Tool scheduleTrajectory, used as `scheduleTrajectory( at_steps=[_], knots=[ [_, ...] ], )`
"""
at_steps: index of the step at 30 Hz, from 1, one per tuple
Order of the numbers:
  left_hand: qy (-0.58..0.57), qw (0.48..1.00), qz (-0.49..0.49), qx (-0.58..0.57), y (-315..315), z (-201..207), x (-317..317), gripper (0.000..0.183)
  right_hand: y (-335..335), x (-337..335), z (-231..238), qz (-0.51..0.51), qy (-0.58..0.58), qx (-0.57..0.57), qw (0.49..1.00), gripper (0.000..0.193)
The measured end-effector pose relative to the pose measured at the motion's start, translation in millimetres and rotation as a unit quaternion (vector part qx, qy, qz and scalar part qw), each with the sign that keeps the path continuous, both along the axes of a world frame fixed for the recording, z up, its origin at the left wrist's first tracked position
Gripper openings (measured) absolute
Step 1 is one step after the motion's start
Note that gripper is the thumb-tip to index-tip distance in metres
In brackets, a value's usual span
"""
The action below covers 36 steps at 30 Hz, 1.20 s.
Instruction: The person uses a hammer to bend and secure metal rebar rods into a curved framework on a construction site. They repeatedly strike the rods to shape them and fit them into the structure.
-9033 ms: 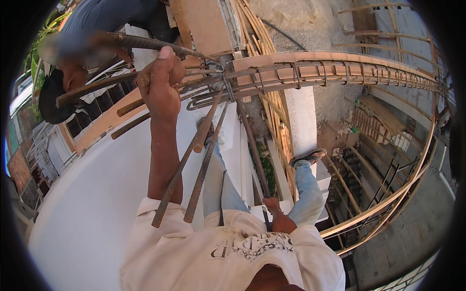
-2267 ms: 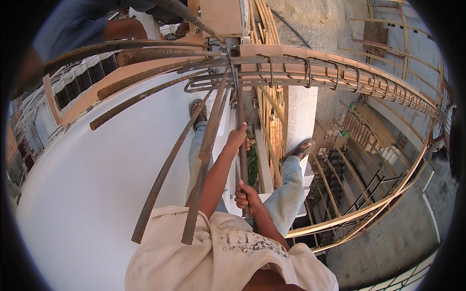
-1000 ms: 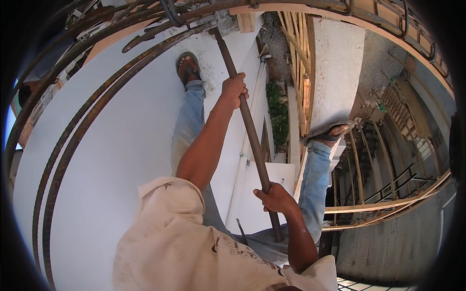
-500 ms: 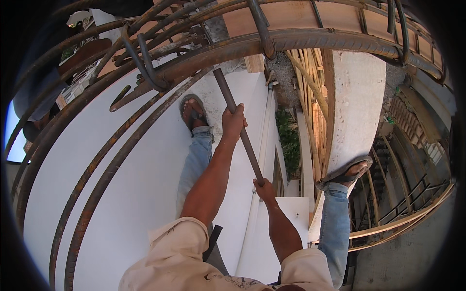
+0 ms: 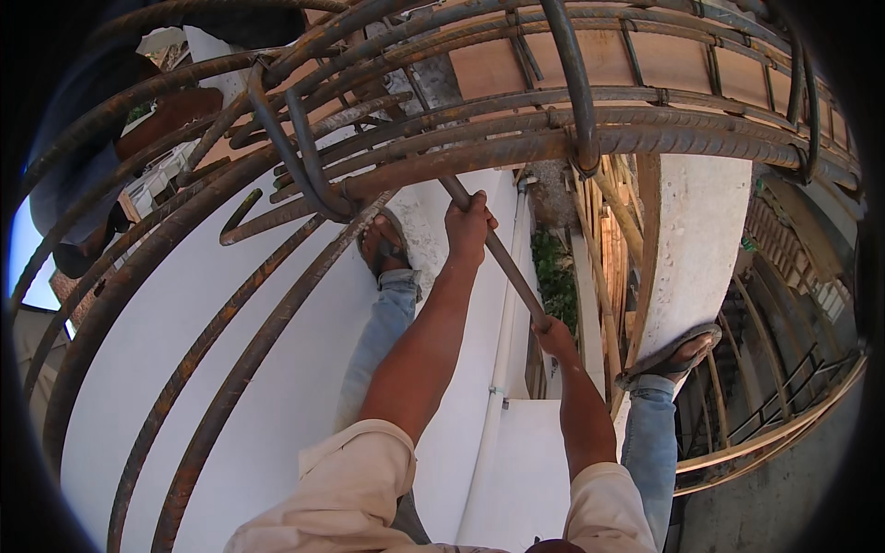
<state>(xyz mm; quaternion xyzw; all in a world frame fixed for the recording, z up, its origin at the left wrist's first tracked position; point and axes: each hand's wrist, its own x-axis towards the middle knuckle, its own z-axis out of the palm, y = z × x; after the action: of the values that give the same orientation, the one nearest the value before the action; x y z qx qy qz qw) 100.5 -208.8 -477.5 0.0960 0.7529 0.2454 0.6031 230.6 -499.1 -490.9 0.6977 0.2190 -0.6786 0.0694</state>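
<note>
My left hand (image 5: 468, 227) is closed round a dark, straight metal bar (image 5: 513, 267) near its upper part. Lower down, my right hand (image 5: 554, 339) grips the bar's near end. The bar slants from upper left to lower right. Its far end passes behind the long rusty rebars (image 5: 461, 164) of a reinforcement cage, which hide it; whether it touches them I cannot tell. A bent stirrup (image 5: 573, 92) wraps the cage just beyond my hands.
My left sandalled foot (image 5: 383, 243) stands by a white wall, my right (image 5: 678, 354) on a pale concrete ledge (image 5: 693, 249). Wooden poles (image 5: 610, 267) and a deep drop with bamboo scaffolding (image 5: 737, 369) lie beside it. Another person's arm (image 5: 171, 120) is at upper left.
Both hands have shifted right in the picture with the bar. The cage appears lower, and the bar's far end, visible before, now passes behind its rebars.
</note>
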Motion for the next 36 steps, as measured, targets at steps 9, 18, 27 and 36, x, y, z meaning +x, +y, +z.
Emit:
scheduleTrajectory(
  at_steps=[9, 18, 27, 36],
  knots=[
    [0.006, 0.995, 0.055, -0.077, 4.4, 28.9, 7.9, 0.014, -2.2, 12.8, 118.2, -0.028, -0.022, -0.011, 0.999, 0.033],
    [0.040, 0.994, 0.065, -0.078, 7.2, 34.1, 10.0, 0.016, -54.6, 7.1, 134.4, 0.028, -0.121, -0.071, 0.990, 0.035],
    [0.047, 0.994, 0.086, -0.039, 3.4, 18.6, 19.5, 0.017, -63.5, 68.7, 78.6, 0.073, 0.045, -0.229, 0.970, 0.052],
    [0.029, 0.994, 0.045, -0.098, 14.1, 45.1, 4.4, 0.017, -66.4, 16.3, 204.7, 0.012, -0.060, -0.156, 0.986, 0.039]
  ],
)
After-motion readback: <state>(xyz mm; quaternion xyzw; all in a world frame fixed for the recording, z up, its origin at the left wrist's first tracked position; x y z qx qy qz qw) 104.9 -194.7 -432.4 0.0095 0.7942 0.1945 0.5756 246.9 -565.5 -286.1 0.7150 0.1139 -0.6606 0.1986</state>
